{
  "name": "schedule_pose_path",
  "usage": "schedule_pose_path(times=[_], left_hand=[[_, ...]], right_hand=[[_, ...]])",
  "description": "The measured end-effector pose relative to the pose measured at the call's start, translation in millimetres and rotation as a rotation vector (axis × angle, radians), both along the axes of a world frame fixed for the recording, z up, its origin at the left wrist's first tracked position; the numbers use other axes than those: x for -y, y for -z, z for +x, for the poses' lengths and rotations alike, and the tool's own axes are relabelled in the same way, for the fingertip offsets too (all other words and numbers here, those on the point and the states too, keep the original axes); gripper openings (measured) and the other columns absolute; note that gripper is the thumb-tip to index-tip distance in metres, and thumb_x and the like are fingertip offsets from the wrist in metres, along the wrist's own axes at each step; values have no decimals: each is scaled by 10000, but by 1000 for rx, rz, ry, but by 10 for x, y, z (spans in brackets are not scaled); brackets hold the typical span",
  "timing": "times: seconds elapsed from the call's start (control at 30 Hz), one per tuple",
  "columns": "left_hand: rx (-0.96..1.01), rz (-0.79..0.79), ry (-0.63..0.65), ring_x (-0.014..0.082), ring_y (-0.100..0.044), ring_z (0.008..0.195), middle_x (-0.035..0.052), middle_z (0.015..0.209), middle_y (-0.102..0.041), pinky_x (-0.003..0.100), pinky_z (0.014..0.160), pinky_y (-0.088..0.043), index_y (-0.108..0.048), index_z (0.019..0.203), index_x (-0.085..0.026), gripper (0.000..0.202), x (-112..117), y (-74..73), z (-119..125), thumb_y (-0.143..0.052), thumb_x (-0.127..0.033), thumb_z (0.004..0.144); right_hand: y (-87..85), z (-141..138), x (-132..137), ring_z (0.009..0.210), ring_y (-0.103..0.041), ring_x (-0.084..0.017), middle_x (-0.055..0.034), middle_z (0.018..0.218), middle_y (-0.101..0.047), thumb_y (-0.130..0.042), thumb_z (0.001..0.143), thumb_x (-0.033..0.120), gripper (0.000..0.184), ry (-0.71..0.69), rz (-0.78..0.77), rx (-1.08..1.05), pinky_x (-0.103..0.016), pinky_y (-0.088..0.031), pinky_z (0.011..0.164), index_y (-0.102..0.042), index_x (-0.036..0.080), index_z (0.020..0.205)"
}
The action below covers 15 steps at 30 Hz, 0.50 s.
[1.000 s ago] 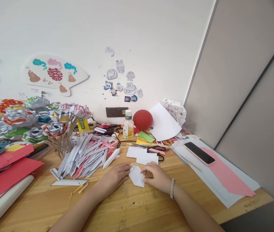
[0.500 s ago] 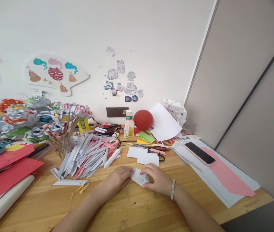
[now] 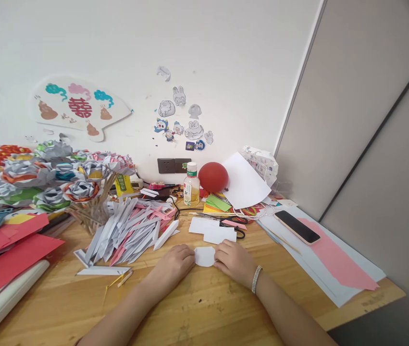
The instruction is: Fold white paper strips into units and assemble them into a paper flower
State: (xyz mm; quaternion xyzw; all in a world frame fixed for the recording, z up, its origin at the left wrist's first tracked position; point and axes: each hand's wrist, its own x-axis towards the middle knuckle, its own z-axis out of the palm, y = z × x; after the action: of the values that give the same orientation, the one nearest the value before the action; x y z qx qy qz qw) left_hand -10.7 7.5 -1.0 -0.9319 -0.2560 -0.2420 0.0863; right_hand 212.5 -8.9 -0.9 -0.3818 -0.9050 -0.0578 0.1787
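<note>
A small piece of white paper (image 3: 204,256) is held just over the wooden table between my two hands. My left hand (image 3: 177,264) is closed on its left edge, fingers together. On the opposite edge, my right hand (image 3: 234,260) grips the same paper with bent fingers; a sparkling bracelet circles that wrist. Just beyond them lie white paper slips (image 3: 219,234), partly over black-handled scissors (image 3: 240,233). To the left is a heap of folded white and pink paper strips (image 3: 132,230). The fingertips on the paper's edges are partly hidden.
Paper flowers on sticks (image 3: 81,190) stand at the left, behind red paper sheets (image 3: 20,254). A bottle (image 3: 191,186) and a red balloon (image 3: 213,177) are at the back. On the right, a phone (image 3: 297,227) rests on pink and white paper.
The paper between my hands was angled with a folded corner; it now lies straighter, its ends covered by my fingers. My right hand's fingers have drawn in closer together.
</note>
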Motion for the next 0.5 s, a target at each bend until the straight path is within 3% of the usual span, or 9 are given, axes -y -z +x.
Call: schedule_pose_path(times=[0.23, 0.5], left_hand=[[-116, -64, -97, 151, -465, 689, 23, 736, -537, 257, 624, -393, -531, 715, -171, 271, 8, 4, 11, -338, -207, 902], [-38, -235, -190, 162, -487, 711, 40, 734, -544, 268, 643, -403, -546, 679, -165, 266, 9, -22, 114, -356, -173, 865]], right_hand=[[20, -39, 24, 759, -468, -171, -38, 787, -589, -511, 817, 154, 112, 41, 33, -51, -285, -374, 671, -580, 178, 732], [100, -109, 16, 784, -466, -161, -15, 785, -543, -547, 765, 123, 83, 193, -123, -278, -278, -369, 703, -536, 182, 708]])
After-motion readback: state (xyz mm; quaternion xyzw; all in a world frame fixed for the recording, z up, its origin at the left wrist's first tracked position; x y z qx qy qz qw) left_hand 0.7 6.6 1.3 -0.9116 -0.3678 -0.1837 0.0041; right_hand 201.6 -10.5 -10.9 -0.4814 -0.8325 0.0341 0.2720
